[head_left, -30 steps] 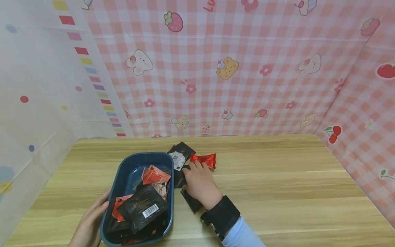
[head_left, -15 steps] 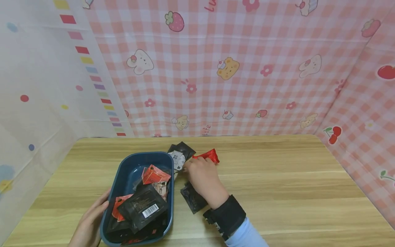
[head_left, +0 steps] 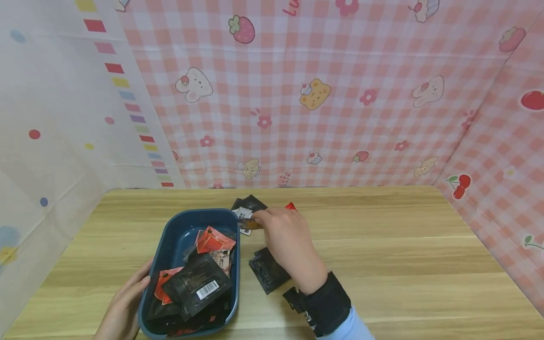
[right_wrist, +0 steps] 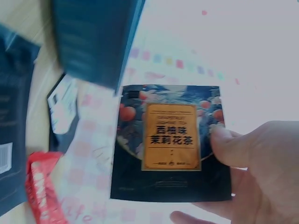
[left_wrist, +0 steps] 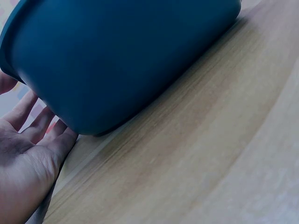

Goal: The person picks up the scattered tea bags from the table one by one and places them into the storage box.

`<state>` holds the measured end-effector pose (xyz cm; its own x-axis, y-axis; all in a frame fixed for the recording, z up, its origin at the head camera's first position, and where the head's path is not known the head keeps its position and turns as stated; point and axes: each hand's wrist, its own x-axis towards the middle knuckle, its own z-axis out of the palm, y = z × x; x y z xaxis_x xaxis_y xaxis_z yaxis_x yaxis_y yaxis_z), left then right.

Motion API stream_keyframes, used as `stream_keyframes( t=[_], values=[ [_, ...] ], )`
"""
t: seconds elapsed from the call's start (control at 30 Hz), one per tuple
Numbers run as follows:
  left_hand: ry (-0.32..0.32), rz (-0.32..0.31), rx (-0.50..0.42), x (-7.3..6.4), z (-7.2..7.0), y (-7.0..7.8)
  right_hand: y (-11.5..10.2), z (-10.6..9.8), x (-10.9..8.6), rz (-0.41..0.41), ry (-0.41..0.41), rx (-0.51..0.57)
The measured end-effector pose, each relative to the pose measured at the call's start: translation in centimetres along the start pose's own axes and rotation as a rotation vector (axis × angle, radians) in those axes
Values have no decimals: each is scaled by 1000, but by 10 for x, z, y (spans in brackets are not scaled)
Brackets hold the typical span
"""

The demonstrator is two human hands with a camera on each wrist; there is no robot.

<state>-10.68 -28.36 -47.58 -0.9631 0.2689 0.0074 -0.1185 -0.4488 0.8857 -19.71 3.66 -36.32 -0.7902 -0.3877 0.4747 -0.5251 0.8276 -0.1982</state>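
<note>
My right hand point(head_left: 293, 245) pinches a tea bag sachet point(right_wrist: 131, 182) by its edge, thumb across its front. The sachet is dark with an orange label, fruit pictures and Chinese print. In the head view it is seen nearly edge-on beside the right rim of a blue plastic bin point(head_left: 238, 278). The bin holds several black, pink and red sachets point(head_left: 197, 285). My left hand point(head_left: 125, 297) rests against the bin's left side, thumb near the rim; the left wrist view has its fingers extended by the bin wall point(left_wrist: 103, 60).
Black sachets point(head_left: 268, 273) lie right of the bin, below my right hand. Behind it are more black sachets point(head_left: 254, 203), a white-patterned one point(head_left: 243, 212) and a red-wrapped piece point(head_left: 291, 206), mostly hidden. A checked cloth point(head_left: 340, 127) hangs behind the wooden table point(head_left: 403, 264).
My right hand has picked up the sachet from the pile right of the bin and raised it beside the rim. The red piece shifted slightly. My left hand and the bin stay put.
</note>
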Motion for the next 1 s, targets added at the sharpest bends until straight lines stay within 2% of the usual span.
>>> stream_keyframes(
  t=[0.07,0.27,0.53,0.8,1.0],
  values=[
    [0,1,-3,0,0,0,-7,-4,-1,-34,24,6],
    [-61,28,-68,1,0,0,-29,-7,-5,-161,55,-11],
    [-29,14,-20,0,-1,-1,-57,2,-16,-287,56,-40],
    [-22,17,8,1,-1,-1,-73,13,-25,-427,4,-50],
    [44,-11,90,1,0,0,-78,20,-30,-488,-84,-88]
  ],
)
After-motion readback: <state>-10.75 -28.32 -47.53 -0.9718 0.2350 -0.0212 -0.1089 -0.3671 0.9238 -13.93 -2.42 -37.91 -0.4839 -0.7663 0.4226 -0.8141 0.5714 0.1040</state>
